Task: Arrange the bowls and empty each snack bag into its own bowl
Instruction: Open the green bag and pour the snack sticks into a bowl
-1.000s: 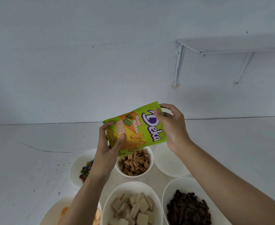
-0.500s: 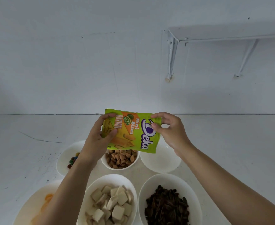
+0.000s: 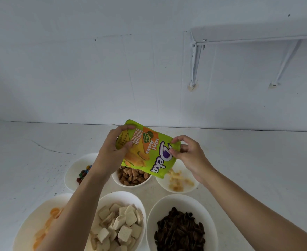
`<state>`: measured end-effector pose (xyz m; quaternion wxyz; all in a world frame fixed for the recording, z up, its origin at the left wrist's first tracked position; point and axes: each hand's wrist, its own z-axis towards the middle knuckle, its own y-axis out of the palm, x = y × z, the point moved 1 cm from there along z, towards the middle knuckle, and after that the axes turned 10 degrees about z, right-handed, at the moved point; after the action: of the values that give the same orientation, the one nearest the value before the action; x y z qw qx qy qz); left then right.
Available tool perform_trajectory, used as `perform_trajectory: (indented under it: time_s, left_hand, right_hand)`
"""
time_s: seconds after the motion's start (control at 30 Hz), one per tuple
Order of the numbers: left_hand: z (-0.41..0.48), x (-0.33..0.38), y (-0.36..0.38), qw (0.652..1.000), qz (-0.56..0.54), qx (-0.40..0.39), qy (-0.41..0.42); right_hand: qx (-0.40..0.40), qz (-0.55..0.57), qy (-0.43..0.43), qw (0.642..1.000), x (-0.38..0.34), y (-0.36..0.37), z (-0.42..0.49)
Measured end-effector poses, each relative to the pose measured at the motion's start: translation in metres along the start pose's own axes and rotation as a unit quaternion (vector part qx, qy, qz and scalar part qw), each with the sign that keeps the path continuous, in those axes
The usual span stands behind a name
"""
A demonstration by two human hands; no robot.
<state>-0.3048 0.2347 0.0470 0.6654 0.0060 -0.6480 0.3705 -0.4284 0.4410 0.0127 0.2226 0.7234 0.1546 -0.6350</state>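
Green and yellow foil is up over the bowls: a Deka Mini Bites durian snack bag (image 3: pixel 147 151) is held in the air by both hands, tilted so that its right end points down. Its upper left end is gripped by the left hand (image 3: pixel 111 153), thumb and fingers curled round the foil. Its right edge is pinched by the right hand (image 3: pixel 188 154) between thumb and forefinger, the other fingers curled behind. The lowest corner of the bag is seen just above the left rim of the far right bowl (image 3: pixel 164 186), in which a few pale yellow pieces (image 3: pixel 176 180) are scattered, blurred; whether the bag's mouth is open cannot be told. Six white bowls are set in two rows on the white counter (image 3: pixel 22 160). In the far row, a bowl of coloured coated candies (image 3: pixel 71 171) is partly hidden by the left forearm, and a smaller bowl of brown pillow-shaped snacks (image 3: pixel 132 185) is overlapped by the bag. In the near row, a bowl of orange pieces (image 3: pixel 33 214) is crossed by the left arm, a bowl of pale wafer squares (image 3: pixel 112 198) sits in the middle, and a bowl of dark striped seeds (image 3: pixel 167 201) is placed to the right, beside the right forearm. A white bracketed shelf (image 3: pixel 257 35) is fixed to the wall behind.
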Motion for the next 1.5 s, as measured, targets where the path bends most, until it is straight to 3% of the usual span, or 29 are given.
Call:
perform_trajectory:
  time_s: [0.23,0.53,0.8,1.0,1.13,1.37,1.5]
  left_hand:
    - [0.006,0.030,-0.014,0.998,0.010,0.045,0.030]
    - [0.016,0.097,-0.037,0.985,0.039,0.106,0.131]
    - [0.014,0.104,0.001,0.969,0.178,0.036,0.166]
    - [0.017,0.086,0.035,0.959,0.223,-0.042,0.170]
    - [0.024,0.083,0.039,0.958,0.223,-0.037,0.176]
    - [0.033,0.092,0.031,0.962,0.205,-0.030,0.180]
    - [0.033,0.099,0.030,0.952,0.212,-0.059,0.213]
  right_hand:
    - [0.001,0.019,-0.055,0.998,-0.025,0.007,0.002]
    - [-0.005,0.114,-0.128,0.985,-0.056,0.010,0.001]
    - [0.060,0.104,-0.054,0.991,-0.012,-0.008,0.003]
    - [0.096,0.072,0.021,0.993,0.020,-0.020,-0.002]
    - [0.092,0.036,0.032,0.995,0.020,-0.023,0.000]
    - [0.118,-0.066,-0.058,0.989,0.008,-0.028,0.001]
    - [0.042,-0.077,-0.174,0.981,-0.017,-0.027,-0.003]
